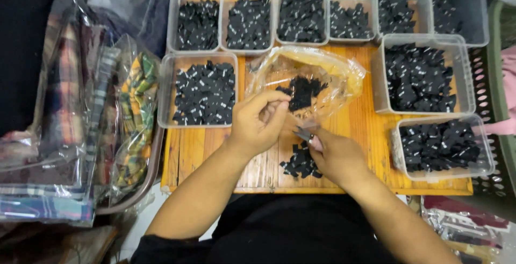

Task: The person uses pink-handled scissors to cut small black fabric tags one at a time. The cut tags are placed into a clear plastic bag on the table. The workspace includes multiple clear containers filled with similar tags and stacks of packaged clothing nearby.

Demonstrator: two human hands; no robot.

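Clear tubs around the wooden bench already hold sorted black labels; a loose pile lies just below the open plastic bag, which has more inside. The left hand, below the bag, pinches closed, probably on a label. The right hand grips something small, seemingly scissors, above the pile.

Under both hands the surface is varnished wood, orange-toned, with a visible grain and a soft sheen. Just beyond the left hand a clear plastic bag lies crinkled and glossy. The small black tags beside the right hand look like matt woven cloth. The tubs around the hands are smooth translucent plastic. Far off the left hand, checked fabrics sit in shiny plastic wrappers.
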